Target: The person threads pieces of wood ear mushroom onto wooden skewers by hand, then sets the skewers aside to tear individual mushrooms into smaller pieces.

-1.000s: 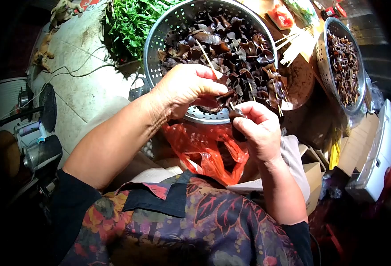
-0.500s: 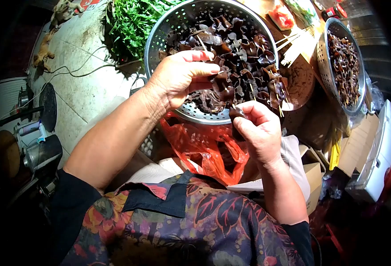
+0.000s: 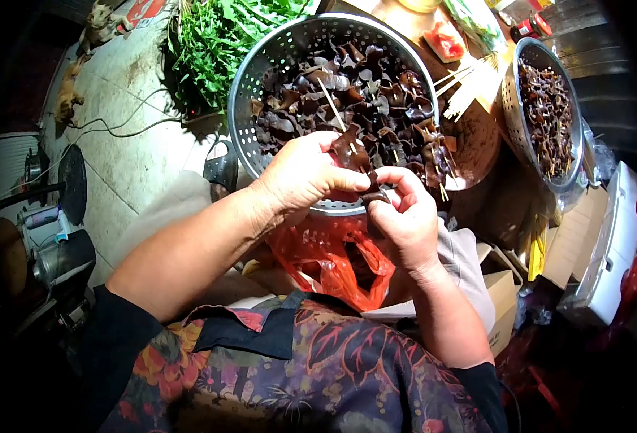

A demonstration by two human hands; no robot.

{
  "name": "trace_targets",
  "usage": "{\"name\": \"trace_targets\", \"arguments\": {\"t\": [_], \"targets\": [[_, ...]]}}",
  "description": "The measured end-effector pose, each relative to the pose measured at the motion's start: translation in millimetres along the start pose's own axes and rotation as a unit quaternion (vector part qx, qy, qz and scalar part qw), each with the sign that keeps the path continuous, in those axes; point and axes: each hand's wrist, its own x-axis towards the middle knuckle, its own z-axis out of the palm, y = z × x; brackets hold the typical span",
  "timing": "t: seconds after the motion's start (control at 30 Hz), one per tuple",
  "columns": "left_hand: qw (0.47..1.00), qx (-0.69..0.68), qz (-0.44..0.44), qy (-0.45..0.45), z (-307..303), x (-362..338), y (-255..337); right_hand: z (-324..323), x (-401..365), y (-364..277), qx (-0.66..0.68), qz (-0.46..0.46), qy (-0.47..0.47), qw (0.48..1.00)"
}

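My left hand (image 3: 305, 172) pinches a thin bamboo skewer (image 3: 331, 103) with a dark mushroom piece (image 3: 350, 148) threaded on it, at the near rim of a large metal colander (image 3: 250, 68). The colander is full of dark wood-ear mushrooms (image 3: 362, 97). My right hand (image 3: 404, 216) is closed on another dark mushroom piece (image 3: 373, 195) right beside the left fingers. Both hands meet over a red plastic bag (image 3: 329, 256).
A second colander (image 3: 510, 90) of dark mushrooms stands at the right. Loose bamboo skewers (image 3: 466, 83) lie between the two colanders. Leafy greens (image 3: 214, 36) lie at the back left. Cardboard boxes (image 3: 503, 296) and a white box (image 3: 607, 252) are at the right; cables (image 3: 127, 126) cross the floor.
My left hand has come down from over the mushrooms to the colander's near rim with the skewer, and now meets my right hand. The view has shifted slightly.
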Motion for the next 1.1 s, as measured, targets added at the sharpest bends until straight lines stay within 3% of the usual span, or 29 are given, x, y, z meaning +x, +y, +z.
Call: {"name": "trace_targets", "arguments": {"t": [0.4,0.47,0.67,0.7,0.73,0.77,0.87,0.97,1.0,1.1], "targets": [[0.997,0.018,0.023,0.072,-20.5,11.5,-1.5,-1.7,0.3,12.0,-0.104,-0.066,-0.004,0.992],[0.998,-0.001,0.011,0.062,-24.0,12.8,-2.4,-4.3,1.9,11.4,-0.135,-0.025,-0.021,0.990],[0.997,-0.035,-0.040,0.057,-20.5,5.6,-6.8,-4.1,6.5,9.3,-0.048,0.064,-0.047,0.996],[0.998,-0.023,-0.011,0.054,-21.2,6.7,-8.0,-4.1,6.5,6.6,-0.042,0.073,-0.036,0.996],[0.996,0.054,-0.031,0.062,-28.9,11.9,1.7,-4.0,6.6,3.3,-0.036,0.082,-0.025,0.996],[0.994,0.058,0.011,0.090,-32.3,16.6,5.2,-3.6,6.1,-1.8,-0.001,0.112,-0.007,0.994],[0.963,0.180,0.133,0.150,-45.2,37.2,17.8,-6.7,7.6,-8.5,0.013,0.068,0.038,0.997],[0.928,0.274,0.183,0.175,-41.2,54.3,23.1,-11.3,5.4,-14.0,0.045,0.025,0.040,0.998],[0.889,0.367,0.228,0.153,-52.9,70.0,12.3,-12.9,4.1,-16.5,0.050,0.021,0.041,0.998],[0.799,0.531,0.220,0.176,-40.4,85.7,2.7,-20.3,2.3,-20.2,0.058,0.009,0.048,0.997]]}}
